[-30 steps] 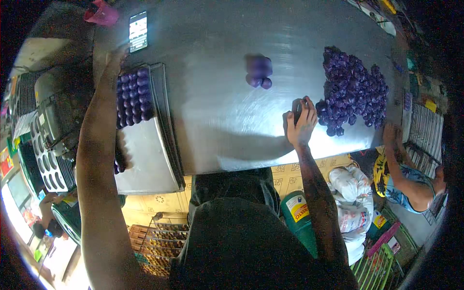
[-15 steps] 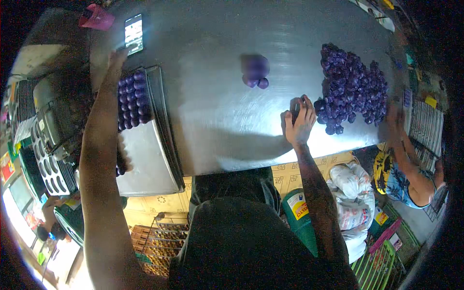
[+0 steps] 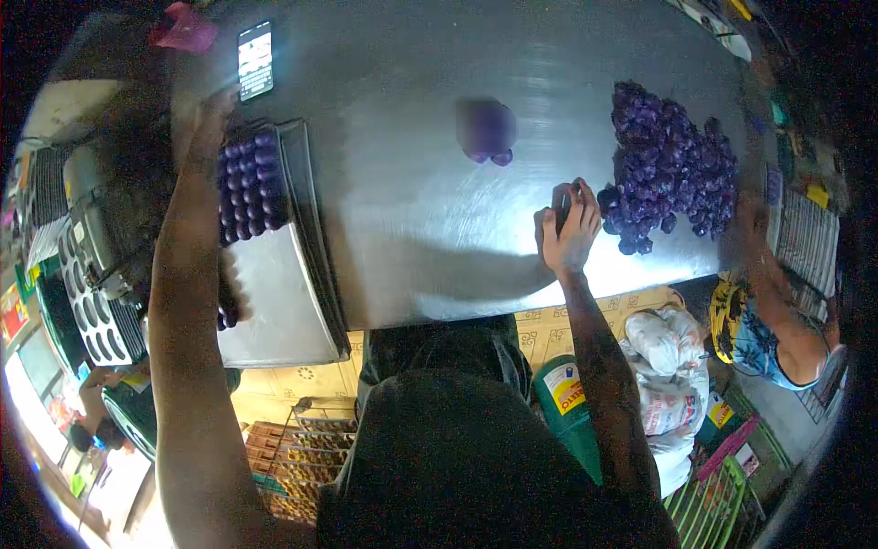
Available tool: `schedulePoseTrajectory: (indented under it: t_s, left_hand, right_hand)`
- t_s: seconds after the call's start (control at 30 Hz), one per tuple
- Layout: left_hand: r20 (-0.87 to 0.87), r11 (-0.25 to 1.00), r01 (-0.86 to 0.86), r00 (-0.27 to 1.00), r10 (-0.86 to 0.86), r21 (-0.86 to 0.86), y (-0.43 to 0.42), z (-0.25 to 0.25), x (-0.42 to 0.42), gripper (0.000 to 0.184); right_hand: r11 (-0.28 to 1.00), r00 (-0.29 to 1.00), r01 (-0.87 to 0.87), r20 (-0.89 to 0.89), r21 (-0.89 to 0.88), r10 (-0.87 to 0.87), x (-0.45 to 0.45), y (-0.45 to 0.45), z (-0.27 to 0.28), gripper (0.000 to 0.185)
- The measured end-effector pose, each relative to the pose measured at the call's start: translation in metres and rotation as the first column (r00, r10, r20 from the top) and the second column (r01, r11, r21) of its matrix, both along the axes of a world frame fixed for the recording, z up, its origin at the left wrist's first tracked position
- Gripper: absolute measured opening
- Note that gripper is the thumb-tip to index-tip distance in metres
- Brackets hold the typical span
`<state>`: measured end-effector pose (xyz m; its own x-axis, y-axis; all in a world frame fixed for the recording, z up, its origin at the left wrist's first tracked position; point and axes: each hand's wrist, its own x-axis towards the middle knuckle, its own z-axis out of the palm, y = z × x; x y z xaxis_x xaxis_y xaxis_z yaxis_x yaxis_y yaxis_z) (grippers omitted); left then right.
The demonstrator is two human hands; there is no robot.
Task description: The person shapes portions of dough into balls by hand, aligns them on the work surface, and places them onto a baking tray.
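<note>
My left hand (image 3: 217, 104) is at the far left, beside the lower edge of a lit phone (image 3: 255, 60) lying on the metal table (image 3: 402, 210). Its fingers are dim and blurred, so their pose is unclear. Below that hand, rows of round purple dough balls (image 3: 249, 188) sit on a tray (image 3: 270, 302). My right hand (image 3: 572, 231) rests on the table with fingers bent and thumb apart; a dark shadow lies beside it, and nothing held is visible. Just right of it spreads a heap of purple dough pieces (image 3: 672, 169). A blurred purple lump (image 3: 487, 128) with smaller balls lies mid-table.
A pink container (image 3: 186, 29) stands at the far left corner. Another person's arm (image 3: 764, 265) reaches to the table's right edge. White sacks (image 3: 666, 375), a green container (image 3: 569, 412) and a wire rack (image 3: 315, 453) are below the near edge.
My left hand has drawn back slightly from the phone's screen. My right hand stays nearly in place. The whole view has shifted a little.
</note>
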<state>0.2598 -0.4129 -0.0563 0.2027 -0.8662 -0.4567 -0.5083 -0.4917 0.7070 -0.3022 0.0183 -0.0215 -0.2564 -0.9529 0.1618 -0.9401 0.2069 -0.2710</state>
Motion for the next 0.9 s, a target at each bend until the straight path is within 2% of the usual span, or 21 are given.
schedulePoseTrajectory:
  t_s: [0.1, 0.23, 0.37, 0.53, 0.6, 0.67, 0.7, 0.77, 0.8, 0.9]
  left_hand:
    - [0.047, 0.995, -0.033, 0.998, 0.038, -0.095, 0.006, 0.003, -0.008, 0.041]
    - [0.112, 0.993, 0.051, 0.993, -0.039, -0.109, 0.001, 0.003, -0.006, 0.043]
    - [0.116, 0.996, 0.005, 0.993, 0.004, -0.085, -0.004, -0.002, -0.014, 0.047]
    - [0.337, 0.998, -0.033, 0.941, 0.014, 0.05, -0.032, -0.031, 0.003, 0.058]
    - [0.408, 0.999, -0.014, 0.913, 0.0, 0.033, -0.043, -0.047, 0.012, 0.062]
    - [0.477, 0.968, 0.142, 0.878, -0.026, -0.209, -0.053, -0.075, 0.02, 0.066]
    - [0.548, 0.855, 0.303, 0.836, -0.027, -0.421, -0.055, -0.084, 0.022, 0.07]
    - [0.613, 0.672, 0.456, 0.79, -0.003, -0.584, -0.058, -0.089, 0.026, 0.074]
    - [0.589, 0.785, 0.414, 0.804, -0.079, -0.46, -0.058, -0.086, 0.027, 0.074]
    - [0.454, 0.915, 0.27, 0.884, -0.112, -0.3, -0.051, -0.072, 0.02, 0.064]
  right_hand:
    - [1.0, 1.0, -0.003, 0.0, -0.004, 0.003, 0.0, 0.0, 0.0, 0.057]
    - [1.0, 1.0, -0.002, 0.0, -0.013, 0.002, 0.0, -0.002, -0.001, 0.057]
    - [1.0, 1.0, 0.007, -0.001, -0.008, -0.007, -0.001, 0.001, -0.003, 0.057]
    - [1.0, 1.0, 0.018, -0.009, 0.001, -0.018, 0.0, 0.0, -0.003, 0.056]
    - [1.0, 1.0, 0.026, -0.014, 0.011, -0.026, 0.0, 0.001, -0.002, 0.056]
    - [1.0, 1.0, 0.025, -0.014, 0.006, -0.025, -0.001, 0.001, -0.003, 0.056]
    - [1.0, 1.0, 0.024, -0.012, 0.003, -0.024, -0.001, 0.0, -0.004, 0.056]
    - [1.0, 1.0, 0.02, -0.007, 0.001, -0.02, 0.0, -0.001, -0.003, 0.056]
    - [1.0, 1.0, 0.016, -0.005, 0.001, -0.016, 0.0, -0.001, -0.003, 0.056]
    - [1.0, 1.0, 0.007, -0.004, 0.0, -0.007, -0.001, 0.0, -0.002, 0.057]
